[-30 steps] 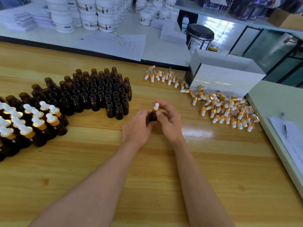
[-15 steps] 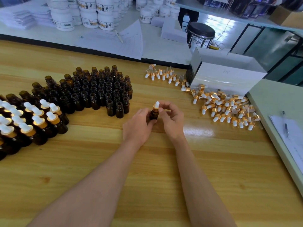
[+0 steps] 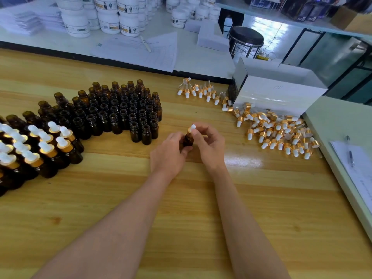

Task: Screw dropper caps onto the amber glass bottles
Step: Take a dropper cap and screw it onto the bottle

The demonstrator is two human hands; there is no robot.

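Observation:
An amber glass bottle (image 3: 188, 140) stands at the middle of the wooden table, gripped low by my left hand (image 3: 168, 156). On its neck sits a gold dropper cap with a white bulb (image 3: 192, 128), which the fingers of my right hand (image 3: 209, 144) pinch. Several open amber bottles (image 3: 124, 109) stand in a block to the left. Capped bottles (image 3: 38, 148) crowd the far left. Loose dropper caps (image 3: 279, 133) lie in a pile to the right, and a smaller row of caps (image 3: 201, 92) lies further back.
A white box (image 3: 277, 91) stands behind the cap pile. A paper sheet with a pen (image 3: 351, 156) lies on the pale side table at right. White jars (image 3: 108, 19) and papers fill the back counter. A black stool (image 3: 246, 36) stands beyond.
My right fingers have shifted around the cap, and the bottle stays between both hands. The camera has tilted slightly.

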